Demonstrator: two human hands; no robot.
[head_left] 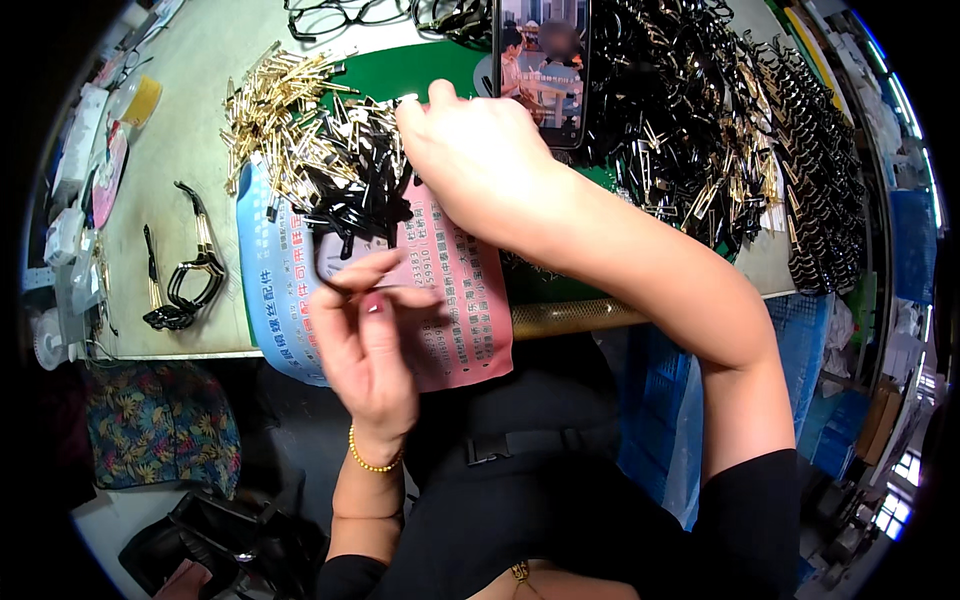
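Observation:
My left hand (368,340) is raised over the front of a blue-and-pink printed sheet (465,300), thumb and fingers closed on a thin dark eyeglass frame (322,262). Part of that frame is hidden by the fingers, and the fingertips are slightly blurred. My right hand (475,150) reaches across to the right edge of a heap of gold-and-black eyeglass temples (330,150). Its back faces up, and its fingertips are mostly hidden, so whether it grips a temple does not show. The heap lies partly on the sheet and partly on a green mat (415,70).
A phone (545,75) showing a video stands beyond my right hand. Large piles of black-and-gold glasses frames (690,130) cover the table's right side. A folded pair of glasses (195,275) lies at the left, with more black frames (345,15) at the back. Blue crates (655,390) stand below the table.

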